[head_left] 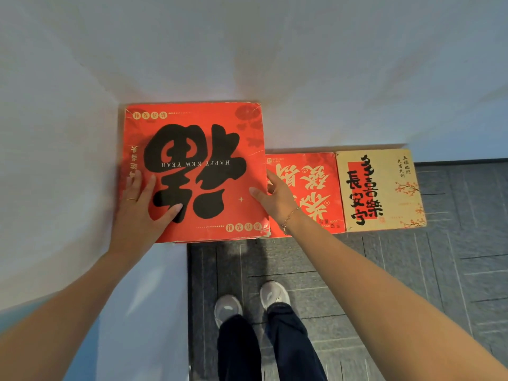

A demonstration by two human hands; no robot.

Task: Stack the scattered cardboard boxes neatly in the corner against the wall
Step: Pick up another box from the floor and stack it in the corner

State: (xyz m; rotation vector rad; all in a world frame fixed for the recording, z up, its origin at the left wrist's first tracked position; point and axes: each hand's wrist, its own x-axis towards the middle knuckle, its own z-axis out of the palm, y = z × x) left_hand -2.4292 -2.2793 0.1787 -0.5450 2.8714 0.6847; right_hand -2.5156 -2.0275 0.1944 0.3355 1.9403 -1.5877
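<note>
Top red box (pixel 198 149), large black character and upside-down "HAPPY NEW YEAR" on its lid, sits in the corner where the two white walls (pixel 247 50) meet; its far and left edges lie against or just beside them. A red edge shows beneath its near edge, so it rests on something below, not countable from here. Left hand (pixel 143 207) lies flat on the lid at the near-left part, fingers straight and spread, thumb out over the black print, ring on one finger; nothing gripped. Right hand (pixel 275 199) is at the box's right edge, thumb on the lid, fingers down the side; whether they curl under I cannot tell. Bracelet on that wrist. Lower, along the same wall: a second red box (pixel 308 188), then touching it a tan box (pixel 384 188) with black characters. Grey carpet (pixel 412 284); two grey shoes (pixel 228 309), dark trousers.
</note>
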